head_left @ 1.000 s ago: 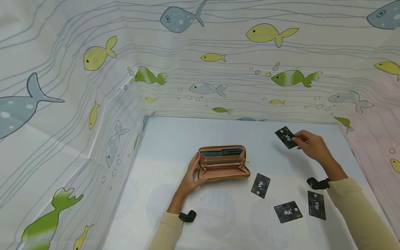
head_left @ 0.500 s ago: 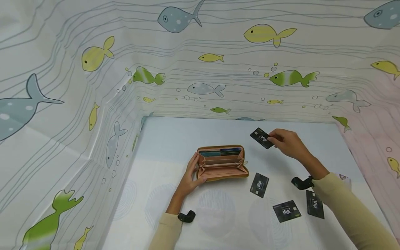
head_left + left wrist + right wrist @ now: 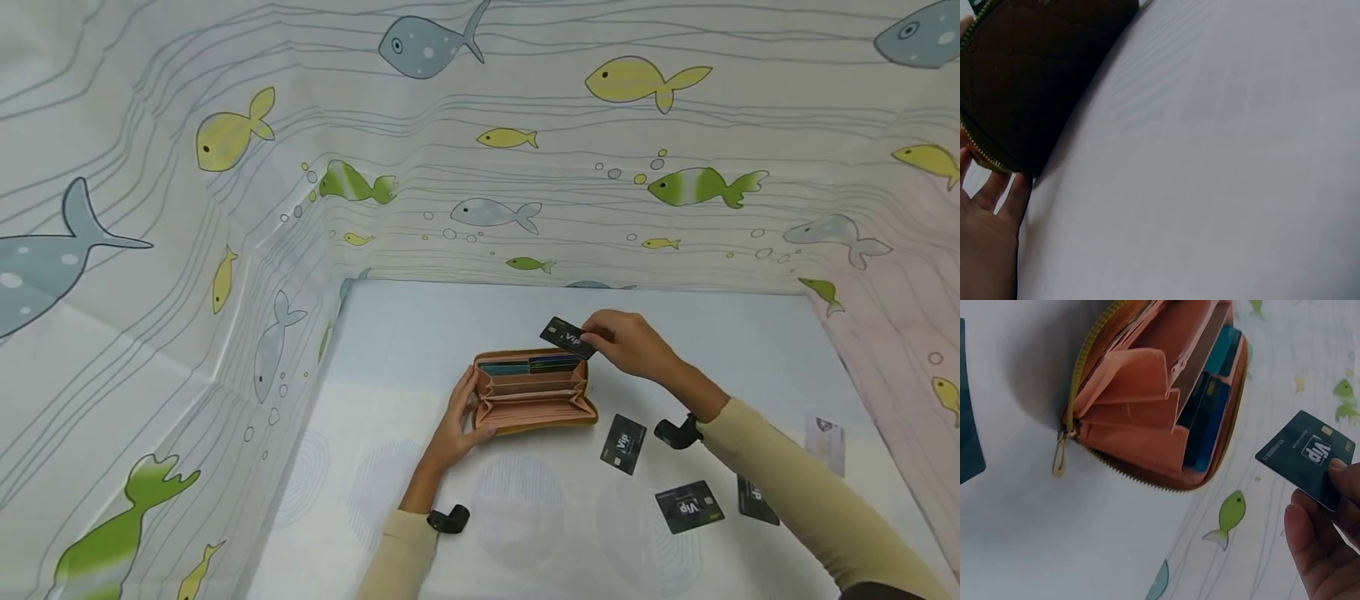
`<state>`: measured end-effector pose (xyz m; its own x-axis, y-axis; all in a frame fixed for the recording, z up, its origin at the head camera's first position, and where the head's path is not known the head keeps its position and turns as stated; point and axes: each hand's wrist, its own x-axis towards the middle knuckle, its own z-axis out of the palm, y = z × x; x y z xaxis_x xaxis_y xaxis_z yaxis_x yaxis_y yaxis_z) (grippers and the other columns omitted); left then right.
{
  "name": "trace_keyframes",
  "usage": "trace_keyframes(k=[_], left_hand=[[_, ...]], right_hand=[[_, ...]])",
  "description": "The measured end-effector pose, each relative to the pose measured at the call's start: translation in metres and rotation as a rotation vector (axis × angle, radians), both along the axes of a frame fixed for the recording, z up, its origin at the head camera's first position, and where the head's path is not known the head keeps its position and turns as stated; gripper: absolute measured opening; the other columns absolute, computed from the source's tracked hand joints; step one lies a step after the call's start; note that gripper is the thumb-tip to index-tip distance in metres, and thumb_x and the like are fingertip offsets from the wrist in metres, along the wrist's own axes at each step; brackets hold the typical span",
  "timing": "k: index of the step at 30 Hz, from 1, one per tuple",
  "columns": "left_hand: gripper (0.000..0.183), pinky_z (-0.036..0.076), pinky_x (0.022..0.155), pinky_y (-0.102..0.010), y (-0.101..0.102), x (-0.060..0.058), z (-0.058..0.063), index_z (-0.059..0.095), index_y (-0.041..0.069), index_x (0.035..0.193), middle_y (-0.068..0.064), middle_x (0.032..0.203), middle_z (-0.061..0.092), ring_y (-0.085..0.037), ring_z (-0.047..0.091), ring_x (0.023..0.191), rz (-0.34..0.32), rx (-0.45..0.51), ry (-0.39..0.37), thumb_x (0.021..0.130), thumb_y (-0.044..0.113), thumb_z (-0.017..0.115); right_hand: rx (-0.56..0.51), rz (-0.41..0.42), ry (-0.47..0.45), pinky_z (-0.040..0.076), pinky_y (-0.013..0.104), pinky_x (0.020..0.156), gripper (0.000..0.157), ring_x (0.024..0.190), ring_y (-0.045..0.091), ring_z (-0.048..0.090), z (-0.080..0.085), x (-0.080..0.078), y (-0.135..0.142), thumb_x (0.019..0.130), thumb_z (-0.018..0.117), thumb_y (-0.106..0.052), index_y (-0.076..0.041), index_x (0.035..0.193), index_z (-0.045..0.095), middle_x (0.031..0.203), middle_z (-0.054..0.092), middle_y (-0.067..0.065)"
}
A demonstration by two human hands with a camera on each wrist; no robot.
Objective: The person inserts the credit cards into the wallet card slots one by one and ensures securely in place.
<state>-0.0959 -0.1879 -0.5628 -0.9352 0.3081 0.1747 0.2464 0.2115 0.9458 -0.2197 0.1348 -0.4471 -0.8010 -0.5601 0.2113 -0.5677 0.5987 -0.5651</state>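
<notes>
An unzipped wallet (image 3: pixel 536 414) with pinkish inner pockets lies open on the table, tilted toward the head camera. My left hand (image 3: pixel 452 433) grips its left end, thumb at the front edge and fingers along the side. Between thumb and fingers my right hand (image 3: pixel 633 346) pinches a black "Vip" card (image 3: pixel 561 335), which overlaps the wallet's far right edge in the head view. Apart from the wallet in the right wrist view, that card shows a gold chip. Teal and dark blue cards (image 3: pixel 1205 422) sit in the wallet's inner slots. A zip pull (image 3: pixel 1059 455) hangs at one end.
Several black cards lie loose: one (image 3: pixel 623 444) right of the wallet, another (image 3: pixel 689 507) nearer the front, and one (image 3: pixel 756 502) partly hidden by the right sleeve. A pale printed card (image 3: pixel 825 443) lies at the far right. Fish-printed cloth (image 3: pixel 420 108) surrounds the white table (image 3: pixel 405 333).
My right hand has carried the black card leftward from the table's right side to the wallet's far right corner. The pale card has come out from behind the sleeve. My left hand keeps its place.
</notes>
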Motion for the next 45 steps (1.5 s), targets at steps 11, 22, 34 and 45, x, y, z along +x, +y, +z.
trace_keyframes(k=[11, 22, 34, 45], left_hand=[[0.089, 0.031, 0.109, -0.07, 0.0, 0.0, 0.003, 0.012, -0.008, 0.157, -0.032, 0.164, -0.001, -0.05, 0.012, 0.15, 0.011, 0.003, 0.001, 0.088, -0.004, 0.067], [0.089, 0.032, 0.109, -0.068, 0.0, 0.0, -0.003, 0.012, -0.007, 0.158, -0.029, 0.165, 0.0, -0.049, 0.013, 0.15, 0.014, -0.004, 0.001, 0.089, -0.002, 0.068], [0.089, 0.031, 0.112, -0.067, 0.0, 0.001, -0.003, 0.013, -0.005, 0.158, -0.025, 0.166, 0.0, -0.046, 0.011, 0.152, 0.024, 0.006, -0.022, 0.088, -0.001, 0.068], [0.088, 0.032, 0.11, -0.069, 0.0, 0.001, 0.0, 0.012, -0.007, 0.158, -0.028, 0.165, 0.0, -0.048, 0.011, 0.151, 0.017, 0.006, -0.013, 0.089, -0.002, 0.067]], right_hand=[[-0.004, 0.094, 0.083, 0.056, 0.031, 0.067, 0.009, 0.08, 0.014, 0.068, 0.006, -0.005, -0.036, 0.093, 0.071, -0.012, -0.009, 0.101, 0.075, 0.092, 0.074, 0.004], [0.028, 0.132, 0.065, 0.058, 0.032, 0.071, 0.012, 0.086, 0.017, 0.071, -0.004, -0.012, -0.067, 0.094, 0.07, -0.014, -0.009, 0.103, 0.076, 0.099, 0.076, 0.005], [0.055, 0.158, 0.097, 0.058, 0.034, 0.076, 0.012, 0.088, 0.017, 0.071, -0.02, -0.017, -0.089, 0.093, 0.071, -0.015, -0.01, 0.102, 0.077, 0.099, 0.076, 0.004], [0.14, 0.194, 0.05, 0.058, 0.036, 0.08, 0.012, 0.092, 0.018, 0.072, -0.026, -0.02, -0.102, 0.094, 0.07, -0.017, -0.011, 0.103, 0.077, 0.101, 0.076, 0.004]])
